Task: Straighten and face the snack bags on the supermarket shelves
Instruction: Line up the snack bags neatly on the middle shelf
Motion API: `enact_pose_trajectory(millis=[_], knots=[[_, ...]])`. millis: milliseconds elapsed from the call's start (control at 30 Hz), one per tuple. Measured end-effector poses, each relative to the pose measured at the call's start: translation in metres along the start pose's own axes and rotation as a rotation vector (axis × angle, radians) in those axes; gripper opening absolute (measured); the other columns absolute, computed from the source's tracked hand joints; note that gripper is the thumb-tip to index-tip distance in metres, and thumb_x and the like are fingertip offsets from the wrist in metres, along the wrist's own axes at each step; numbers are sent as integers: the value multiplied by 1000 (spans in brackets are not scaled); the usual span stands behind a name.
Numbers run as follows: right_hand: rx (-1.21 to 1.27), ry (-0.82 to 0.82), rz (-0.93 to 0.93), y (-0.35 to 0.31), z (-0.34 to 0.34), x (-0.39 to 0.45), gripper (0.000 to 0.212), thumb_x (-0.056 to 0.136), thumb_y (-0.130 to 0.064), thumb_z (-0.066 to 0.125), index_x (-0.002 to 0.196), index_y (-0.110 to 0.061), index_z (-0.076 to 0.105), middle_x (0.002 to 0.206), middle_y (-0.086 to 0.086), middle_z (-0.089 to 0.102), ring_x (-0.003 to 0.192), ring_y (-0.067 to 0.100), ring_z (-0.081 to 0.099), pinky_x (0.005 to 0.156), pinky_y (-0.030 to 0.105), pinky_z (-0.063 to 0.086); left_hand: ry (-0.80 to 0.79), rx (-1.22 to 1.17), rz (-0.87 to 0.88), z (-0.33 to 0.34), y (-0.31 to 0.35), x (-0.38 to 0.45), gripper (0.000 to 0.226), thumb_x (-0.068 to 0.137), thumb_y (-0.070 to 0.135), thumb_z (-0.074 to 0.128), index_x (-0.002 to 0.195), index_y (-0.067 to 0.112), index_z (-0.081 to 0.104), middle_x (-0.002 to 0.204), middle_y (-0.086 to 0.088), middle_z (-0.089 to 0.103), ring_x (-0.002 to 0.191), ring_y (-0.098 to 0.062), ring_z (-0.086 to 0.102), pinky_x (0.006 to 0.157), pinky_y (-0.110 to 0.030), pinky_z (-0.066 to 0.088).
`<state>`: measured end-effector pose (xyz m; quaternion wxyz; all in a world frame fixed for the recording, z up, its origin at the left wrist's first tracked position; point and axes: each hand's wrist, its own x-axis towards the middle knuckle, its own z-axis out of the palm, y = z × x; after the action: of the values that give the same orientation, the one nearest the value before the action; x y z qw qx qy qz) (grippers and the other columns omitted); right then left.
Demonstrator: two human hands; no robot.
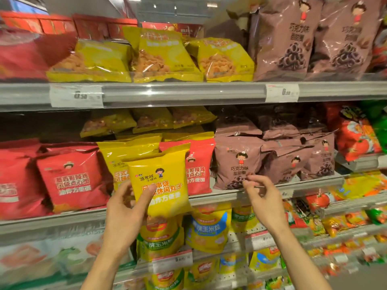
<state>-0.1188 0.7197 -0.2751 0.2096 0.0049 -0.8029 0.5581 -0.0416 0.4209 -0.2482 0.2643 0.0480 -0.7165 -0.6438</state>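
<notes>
A glossy yellow plastic snack bag (162, 185) is gripped by the left hand (125, 208), the thumb laid across its printed front and the fingers curled behind its lower left corner. The bag is held clear of the middle shelf's grey metal front rail (219, 196), just in front of a second yellow bag of the same print (117, 162) and a red snack bag (199, 170) standing behind it. The right hand (261, 197) is raised near the rail, fingers loosely curled with thumb and fingertips close together at the lower edge of a brown chocolate-ring snack bag (236, 164); whether that bag is actually pinched cannot be told.

From here, the held bag could be let slip, since it is caught only at one lower corner and the film looks slick. If it is pushed back carelessly, the leaning bags behind could be knocked flat, or the red bag could be left hidden.

The held bag's long axis runs nearly vertical, tipped slightly so the top seal leans to the right. Its printed face is turned outward toward the aisle, top seal up, lettering upright.
</notes>
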Motion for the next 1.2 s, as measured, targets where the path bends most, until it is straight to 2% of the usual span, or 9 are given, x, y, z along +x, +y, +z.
enact_pose_trajectory(millis=[100, 233, 333, 433, 567, 867, 933, 1033, 1200], knots=[[36, -165, -13, -15, 30, -1, 15, 95, -23, 69, 108, -17, 67, 81, 1, 68, 70, 10, 62, 61, 15, 47, 22, 1, 16, -11, 0, 3, 25, 83, 40, 75, 104, 28, 72, 97, 0, 76, 90, -43, 71, 69, -68, 58], [4, -302, -70, -32, 67, 5, 50, 91, -49, 69, 135, -30, 55, 121, -13, 63, 106, 0, 62, 90, 23, 52, 58, 25, 34, -18, -2, 8, 23, 83, 37, 74, 103, 26, 72, 98, 5, 77, 90, -25, 74, 75, -62, 59], [9, -291, -34, -42, 80, 11, 61, 87, -51, 72, 140, -28, 52, 123, -15, 55, 113, 3, 59, 100, 32, 52, 66, 44, 53, -18, -1, 9, 21, 84, 35, 72, 103, 27, 71, 98, 11, 77, 90, -12, 74, 78, -47, 61], [62, -325, 14, -44, 84, 15, 49, 88, -49, 72, 129, -31, 54, 123, -13, 60, 114, 6, 62, 98, 38, 56, 78, 62, 77, -19, 0, 11, 18, 85, 31, 72, 103, 29, 69, 99, 17, 76, 89, -5, 73, 75, -28, 61], [227, -396, 2, -51, 83, 17, 29, 94, -33, 69, 118, -28, 53, 118, -7, 69, 110, 6, 67, 87, 25, 59, 89, 76, 47, -27, -3, 11, 18, 89, 31, 72, 106, 26, 70, 100, 9, 77, 91, -11, 74, 75, -49, 61], [503, -365, 104, -61, 62, 23, 21, 101, -26, 59, 120, -18, 55, 110, -1, 74, 95, 8, 74, 71, 21, 57, 87, 73, 42, -32, 0, 9, 17, 91, 27, 71, 107, 21, 69, 97, 11, 77, 86, -10, 74, 59, -34, 62], [541, -342, 111, -60, 58, 23, 19, 101, -24, 59, 119, -17, 57, 106, -1, 75, 92, 8, 74, 69, 20, 56, 84, 102, 62, -28, -1, 12, 14, 91, 29, 72, 105, 25, 70, 97, 11, 77, 86, -10, 74, 65, -40, 62], [568, -304, 119, -56, 50, 22, 17, 100, -23, 59, 116, -17, 61, 100, -3, 76, 88, 9, 74, 68, 20, 56, 71, 139, 62, -16, -3, 17, 21, 90, 42, 73, 101, 25, 70, 91, 0, 76, 82, -25, 73, 69, -57, 59], [627, -272, 137, -48, 30, 23, 20, 100, -21, 57, 119, -22, 61, 99, -5, 78, 90, 11, 74, 69, 23, 57, 93, 281, 140, 16, 1, 27, 45, 89, 57, 70, 84, 13, 59, 75, -17, 58, 69, -34, 54, 64, -50, 47]])
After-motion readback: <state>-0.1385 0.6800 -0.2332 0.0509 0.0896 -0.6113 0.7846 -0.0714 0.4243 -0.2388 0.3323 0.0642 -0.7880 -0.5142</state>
